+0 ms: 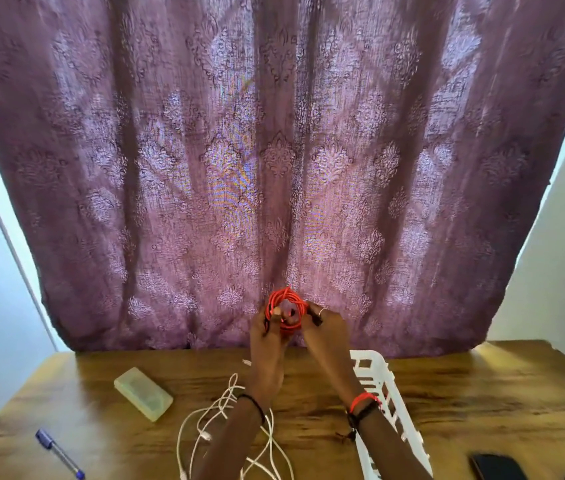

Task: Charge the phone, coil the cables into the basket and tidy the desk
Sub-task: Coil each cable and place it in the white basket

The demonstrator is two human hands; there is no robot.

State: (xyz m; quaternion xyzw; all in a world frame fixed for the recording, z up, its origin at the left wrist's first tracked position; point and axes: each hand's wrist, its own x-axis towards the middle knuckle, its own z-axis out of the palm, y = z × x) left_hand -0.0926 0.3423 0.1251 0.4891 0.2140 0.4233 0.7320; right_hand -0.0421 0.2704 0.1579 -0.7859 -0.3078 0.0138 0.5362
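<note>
The left hand (269, 336) grips the coiled red cable (286, 308), held up above and just left of the white basket (383, 382); the right hand (326, 329) pinches its dark end. I'd tuck that end through the loops snugly, so the coil holds when lowered in.

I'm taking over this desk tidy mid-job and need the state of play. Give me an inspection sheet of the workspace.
Surface: wooden desk, wood grain showing.
Job's things: red cable coiled, held up above the desk; white basket at right, inside mostly hidden by an arm; dark phone at near right edge, no cable seen at it.
Clutter: blue pen near left; translucent case left of centre.
Grips: left grip and right grip both hold the red cable.
Cables: white cable loose on the desk, uncoiled.
Surroundings: purple curtain behind; pale wall beside it.
</note>
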